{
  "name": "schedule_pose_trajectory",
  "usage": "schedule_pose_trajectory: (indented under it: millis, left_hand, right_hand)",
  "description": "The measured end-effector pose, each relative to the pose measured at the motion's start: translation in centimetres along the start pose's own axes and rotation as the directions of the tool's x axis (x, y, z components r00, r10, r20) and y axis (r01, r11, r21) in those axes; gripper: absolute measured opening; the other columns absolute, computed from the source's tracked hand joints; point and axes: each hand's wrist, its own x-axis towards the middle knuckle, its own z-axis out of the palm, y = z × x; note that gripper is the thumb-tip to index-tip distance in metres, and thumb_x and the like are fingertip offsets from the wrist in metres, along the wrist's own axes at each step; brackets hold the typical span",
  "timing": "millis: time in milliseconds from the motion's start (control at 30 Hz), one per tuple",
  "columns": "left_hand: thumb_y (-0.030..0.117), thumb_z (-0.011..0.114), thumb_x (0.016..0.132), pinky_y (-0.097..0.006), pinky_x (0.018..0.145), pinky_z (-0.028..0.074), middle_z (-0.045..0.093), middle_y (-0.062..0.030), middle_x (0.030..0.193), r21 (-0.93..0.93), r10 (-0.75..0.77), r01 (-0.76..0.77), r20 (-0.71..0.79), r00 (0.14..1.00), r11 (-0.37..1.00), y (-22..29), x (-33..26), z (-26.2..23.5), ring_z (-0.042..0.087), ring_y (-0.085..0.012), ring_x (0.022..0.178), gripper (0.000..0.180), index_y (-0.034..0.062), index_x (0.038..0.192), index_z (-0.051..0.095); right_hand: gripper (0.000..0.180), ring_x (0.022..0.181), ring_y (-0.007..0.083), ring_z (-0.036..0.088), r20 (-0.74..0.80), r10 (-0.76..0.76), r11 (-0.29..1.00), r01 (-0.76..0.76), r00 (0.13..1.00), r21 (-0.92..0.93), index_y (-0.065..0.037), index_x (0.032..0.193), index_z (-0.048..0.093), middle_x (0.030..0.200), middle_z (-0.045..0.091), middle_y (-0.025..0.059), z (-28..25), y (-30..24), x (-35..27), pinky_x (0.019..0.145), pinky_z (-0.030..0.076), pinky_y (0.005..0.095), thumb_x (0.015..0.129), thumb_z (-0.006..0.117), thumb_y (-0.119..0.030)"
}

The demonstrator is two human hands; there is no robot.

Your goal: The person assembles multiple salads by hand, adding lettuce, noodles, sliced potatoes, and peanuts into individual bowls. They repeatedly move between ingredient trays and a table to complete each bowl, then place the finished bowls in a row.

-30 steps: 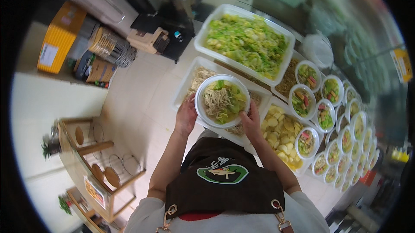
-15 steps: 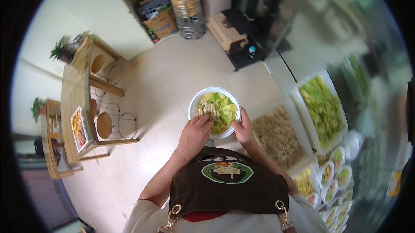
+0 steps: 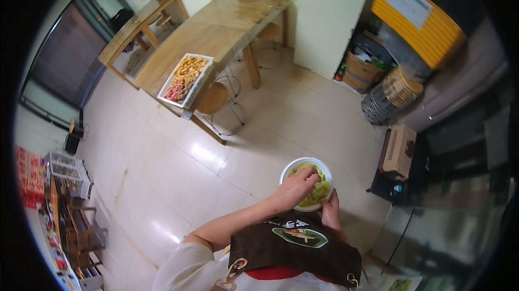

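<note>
Fingers of the left hand (image 3: 294,188) press together into the greens of a round white bowl (image 3: 306,183). Below it, the right hand (image 3: 329,212) grips the rim, above a pale tiled floor (image 3: 178,166).

Open tiled floor (image 3: 178,166) is lying left of the fingers (image 3: 308,175); a beige box (image 3: 399,151) is standing right.
</note>
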Motion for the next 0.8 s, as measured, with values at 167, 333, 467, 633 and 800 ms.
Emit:
schedule_pose_trajectory:
  millis: [167, 333, 467, 633, 800]
  left_hand:
    - [0.007, 0.058, 0.076, -0.039, 0.068, 0.048, 0.054, -0.0102, 0.088, 0.149, -0.095, 0.109, -0.098, 0.991, 0.983, -7.5, 2.4, -2.4, 0.056, -0.0302, 0.084, 0.015, 0.0056, 0.091, 0.057]
    - [-0.001, 0.059, 0.071, -0.037, 0.067, 0.048, 0.055, -0.0104, 0.082, 0.012, -0.366, 0.407, -0.411, 0.835, 0.914, -16.2, 6.1, -11.6, 0.058, -0.028, 0.078, 0.017, 0.0058, 0.086, 0.058]
    - [-0.004, 0.057, 0.073, -0.035, 0.065, 0.048, 0.058, -0.0103, 0.081, -0.05, -0.502, 0.592, -0.591, 0.632, 0.805, -27.7, 0.6, -16.9, 0.06, -0.025, 0.073, 0.018, 0.0054, 0.088, 0.059]
    - [0.0, 0.057, 0.076, -0.034, 0.063, 0.047, 0.06, -0.0128, 0.074, -0.135, -0.575, 0.782, -0.754, 0.318, 0.609, -39.5, -7.9, -23.1, 0.059, -0.0245, 0.069, 0.011, 0.0027, 0.085, 0.063]
    - [0.007, 0.055, 0.078, -0.041, 0.071, 0.048, 0.063, -0.0177, 0.084, -0.07, -0.651, 0.901, -0.716, 0.253, 0.427, -51.0, -11.4, -31.6, 0.061, -0.033, 0.08, 0.014, 0.0028, 0.09, 0.061]
  right_hand:
    - [0.048, 0.105, 0.0184, 0.051, 0.122, 0.059, 0.998, -0.06, 0.991, -0.001, 0.001, 0.122, 0.043, 0.113, 0.052, 0.0093, 5.2, -2.7, 8.6, 0.092, 0.042, 0.0313, 0.075, 0.04, 0.011]
    - [0.046, 0.099, 0.0173, 0.054, 0.256, 0.091, 0.991, -0.062, 0.962, -0.117, 0.001, 0.119, 0.044, 0.108, 0.054, 0.0084, 8.5, -4.6, 19.1, 0.086, 0.045, 0.0289, 0.074, 0.042, 0.008]
    - [0.042, 0.085, 0.0138, 0.058, 0.366, 0.164, 0.972, -0.088, 0.916, -0.217, 0.0, 0.115, 0.045, 0.1, 0.056, 0.0068, 12.5, -6.1, 27.4, 0.066, 0.051, 0.025, 0.073, 0.043, 0.006]
    - [0.044, 0.085, 0.0142, 0.058, 0.379, 0.201, 0.951, -0.087, 0.903, -0.298, 0.0, 0.117, 0.045, 0.101, 0.056, 0.0075, 18.5, -8.6, 33.6, 0.07, 0.051, 0.0261, 0.074, 0.043, 0.005]
    - [0.052, 0.094, 0.018, 0.058, 0.371, 0.159, 0.955, -0.047, 0.915, -0.293, -0.001, 0.126, 0.04, 0.111, 0.055, 0.0105, 24.7, -6.5, 38.3, 0.073, 0.052, 0.0286, 0.074, 0.042, 0.005]
